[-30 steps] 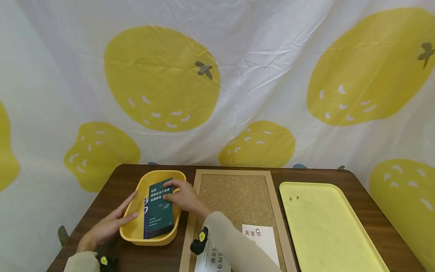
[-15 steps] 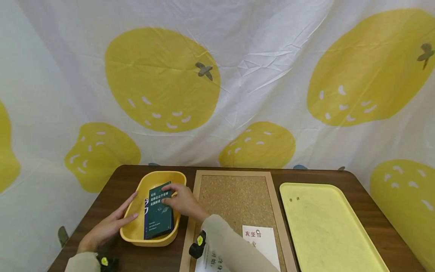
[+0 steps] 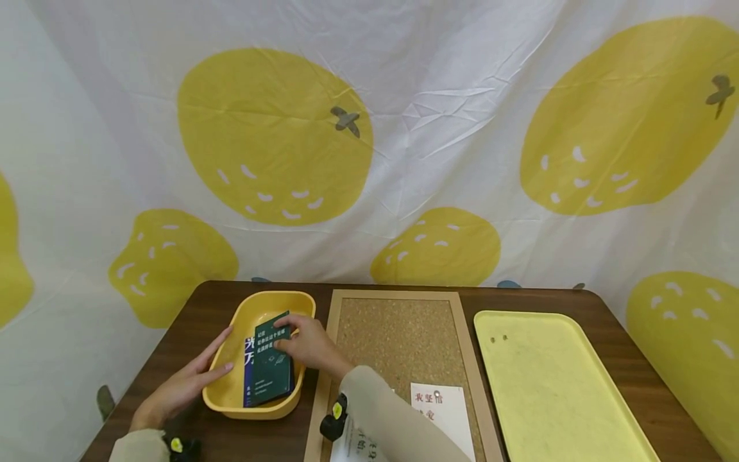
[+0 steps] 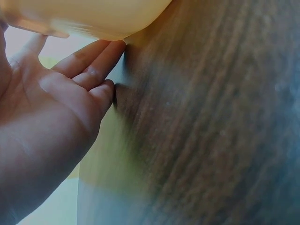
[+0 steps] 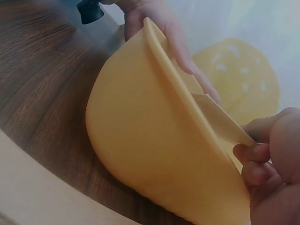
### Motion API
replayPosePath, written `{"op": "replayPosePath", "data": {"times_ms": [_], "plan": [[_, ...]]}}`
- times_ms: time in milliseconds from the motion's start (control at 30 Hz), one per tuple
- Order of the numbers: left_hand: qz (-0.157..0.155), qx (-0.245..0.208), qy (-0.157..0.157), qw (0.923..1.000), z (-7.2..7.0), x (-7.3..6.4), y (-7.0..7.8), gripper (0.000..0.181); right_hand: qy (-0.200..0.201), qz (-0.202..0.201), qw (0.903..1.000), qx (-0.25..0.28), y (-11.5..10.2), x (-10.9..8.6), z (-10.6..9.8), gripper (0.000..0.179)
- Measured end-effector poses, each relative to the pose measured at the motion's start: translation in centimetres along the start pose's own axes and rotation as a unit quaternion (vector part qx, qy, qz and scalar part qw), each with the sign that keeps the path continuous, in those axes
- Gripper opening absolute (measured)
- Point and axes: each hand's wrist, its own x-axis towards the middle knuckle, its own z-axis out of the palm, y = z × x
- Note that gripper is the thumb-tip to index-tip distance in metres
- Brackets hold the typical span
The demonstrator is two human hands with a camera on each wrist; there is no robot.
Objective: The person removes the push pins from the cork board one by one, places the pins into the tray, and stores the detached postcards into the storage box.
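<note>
A yellow plastic basin (image 3: 222, 399) stands at the left of the table. My left hand (image 3: 183, 386) holds its left side, thumb and a finger over the rim; in the left wrist view other fingers (image 4: 91, 63) lie against its outside. Inside are postcards: a dark green one (image 3: 272, 372) with white Chinese lettering lies tilted over a blue one (image 3: 249, 378) with white characters. My right hand (image 3: 314, 343) reaches over the right rim and pinches the green postcard near its upper right edge. In the right wrist view that card (image 5: 225, 122) shows its pale back, raised at the rim.
A wood-framed cork board (image 3: 398, 333) lies right of the basin, with a white card (image 3: 447, 410) pinned near its lower right and another white card (image 3: 349, 439) partly under my right sleeve. Further right is a pale yellow tray (image 3: 560, 385) with two tiny objects in its upper left corner.
The green postcard has shifted slightly and tilted in my right hand, showing more of the blue card beneath. The left hand and the basin have stayed put.
</note>
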Motion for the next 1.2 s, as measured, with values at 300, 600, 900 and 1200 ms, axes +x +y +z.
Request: {"op": "replayPosePath", "data": {"times_ms": [300,600,900,1200], "plan": [[0.002,0.002,0.000,1.0000,0.09,-0.19,0.10,0.078,0.001,-0.011,0.9998,-0.015,-0.03,0.05,0.38,0.031],[-0.001,0.015,0.004,0.9999,0.08,-0.14,0.14,0.079,0.001,-0.004,0.9998,-0.022,-0.28,-0.05,0.52,0.032],[-0.003,0.014,0.010,0.9998,0.17,-0.14,0.10,0.079,0.006,-0.007,0.9994,-0.034,-0.08,0.21,0.83,0.035],[0.005,0.014,0.004,0.9999,0.11,-0.16,0.10,0.079,0.004,-0.003,0.9985,-0.054,-0.20,0.25,0.92,0.040]]}}
